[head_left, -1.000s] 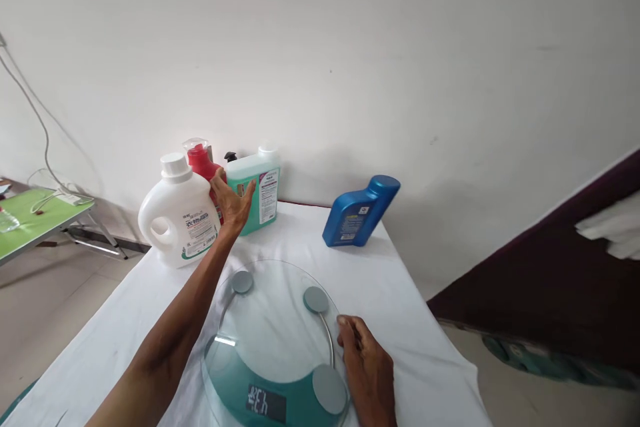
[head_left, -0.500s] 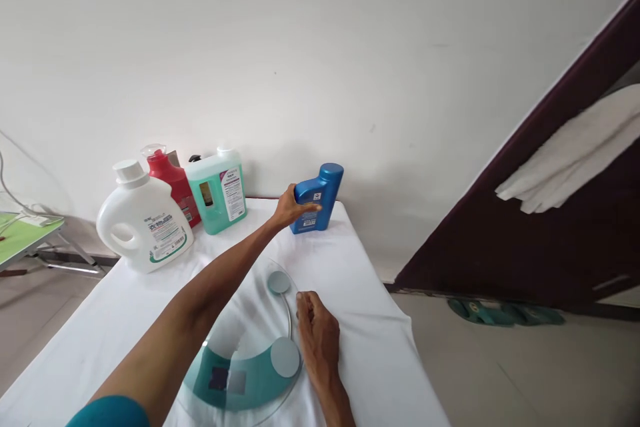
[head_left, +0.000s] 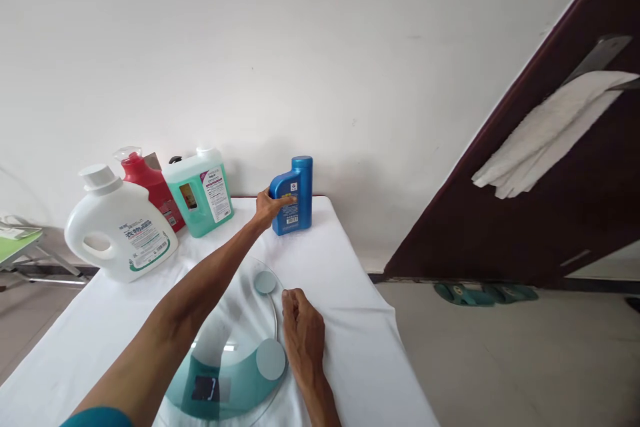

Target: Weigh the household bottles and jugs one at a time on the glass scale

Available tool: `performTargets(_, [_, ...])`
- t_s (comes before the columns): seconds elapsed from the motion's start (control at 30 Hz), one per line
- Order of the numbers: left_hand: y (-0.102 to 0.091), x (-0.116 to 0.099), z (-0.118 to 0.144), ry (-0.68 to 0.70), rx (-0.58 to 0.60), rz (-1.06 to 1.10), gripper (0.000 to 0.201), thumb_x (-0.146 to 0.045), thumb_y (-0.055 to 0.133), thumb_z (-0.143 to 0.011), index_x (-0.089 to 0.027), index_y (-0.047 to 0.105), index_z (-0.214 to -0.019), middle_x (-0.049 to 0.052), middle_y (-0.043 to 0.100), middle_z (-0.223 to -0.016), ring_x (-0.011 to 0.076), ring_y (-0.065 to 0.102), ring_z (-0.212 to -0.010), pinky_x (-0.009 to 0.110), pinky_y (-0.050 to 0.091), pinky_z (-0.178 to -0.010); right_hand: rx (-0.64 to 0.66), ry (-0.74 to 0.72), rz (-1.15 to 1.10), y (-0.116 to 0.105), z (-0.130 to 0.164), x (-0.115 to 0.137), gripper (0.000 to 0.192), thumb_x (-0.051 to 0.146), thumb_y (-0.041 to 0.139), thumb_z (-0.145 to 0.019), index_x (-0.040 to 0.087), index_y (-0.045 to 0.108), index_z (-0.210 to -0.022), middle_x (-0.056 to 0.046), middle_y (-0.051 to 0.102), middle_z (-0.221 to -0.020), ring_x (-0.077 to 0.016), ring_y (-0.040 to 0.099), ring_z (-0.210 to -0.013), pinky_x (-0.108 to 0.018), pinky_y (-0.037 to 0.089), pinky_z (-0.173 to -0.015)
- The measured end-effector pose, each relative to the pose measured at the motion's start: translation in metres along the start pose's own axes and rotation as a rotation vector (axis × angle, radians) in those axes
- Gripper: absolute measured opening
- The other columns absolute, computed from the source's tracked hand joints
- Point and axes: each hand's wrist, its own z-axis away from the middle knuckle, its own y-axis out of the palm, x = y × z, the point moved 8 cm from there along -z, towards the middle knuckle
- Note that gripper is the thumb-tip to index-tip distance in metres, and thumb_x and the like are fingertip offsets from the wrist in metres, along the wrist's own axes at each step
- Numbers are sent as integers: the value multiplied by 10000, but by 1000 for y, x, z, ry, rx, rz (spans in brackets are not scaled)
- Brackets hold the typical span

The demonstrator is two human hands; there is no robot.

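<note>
My left hand (head_left: 269, 207) reaches across the table and grips the handle side of a blue plastic bottle (head_left: 300, 203), its thumb lying across the label. The bottle stands upright at the table's far end, near the wall. Below my left forearm lies a round glass bathroom scale (head_left: 235, 380) with a teal band, grey discs and a small dark display (head_left: 207, 388) showing a pale mark. At the scale's right edge my right hand (head_left: 305, 330) rests on the white cloth, fingers curled closed, with nothing visible in them.
A white detergent jug (head_left: 117, 227), a red bottle (head_left: 155, 190) and a green jug (head_left: 200, 193) stand at the table's back left. The white-clothed table (head_left: 370, 360) meets a wall. To the right are a dark door (head_left: 550, 213), a hanging white towel (head_left: 540, 140) and green slippers (head_left: 465, 294).
My view has turned slightly right, so things sit further left. The blue bottle, leaning before, now looks upright in my left hand. My right hand stays by the scale.
</note>
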Motion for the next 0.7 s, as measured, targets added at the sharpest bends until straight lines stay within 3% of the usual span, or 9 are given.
performTargets(0.2, [-51, -28, 28, -34, -36, 76, 693, -287, 1078, -379, -149, 753, -975, 80, 818, -908, 288, 789, -832, 485, 666, -839, 18, 3, 33, -4, -3, 5, 581, 761, 287, -1034, 309, 460, -713, -25, 616, -601, -218, 555, -560, -325, 386, -598])
performTargets(0.43, [-124, -92, 123, 107, 23, 119, 636, -348, 1072, -489, -162, 769, -1017, 81, 840, -996, 290, 802, -914, 478, 663, -904, 108, 34, 94, -2, -5, 3, 515, 700, 350, -980, 285, 544, -746, -67, 691, -688, -235, 611, -661, -341, 416, -687])
performTargets(0.57, [-159, -97, 175, 102, -13, 104, 627, -366, 1069, -489, -171, 773, -1006, 74, 842, -988, 298, 803, -921, 488, 662, -902, 142, 39, 111, -3, -4, 9, 465, 674, 375, -932, 282, 550, -753, -81, 717, -731, -251, 623, -702, -368, 433, -734])
performTargets(0.7, [-176, -86, 205, 93, 24, 108, 640, -375, 1059, -515, -183, 779, -1058, 80, 845, -1038, 301, 803, -961, 490, 660, -923, 157, 47, 112, -4, 0, 16, 455, 670, 388, -915, 281, 542, -736, -77, 707, -717, -238, 605, -687, -372, 434, -737])
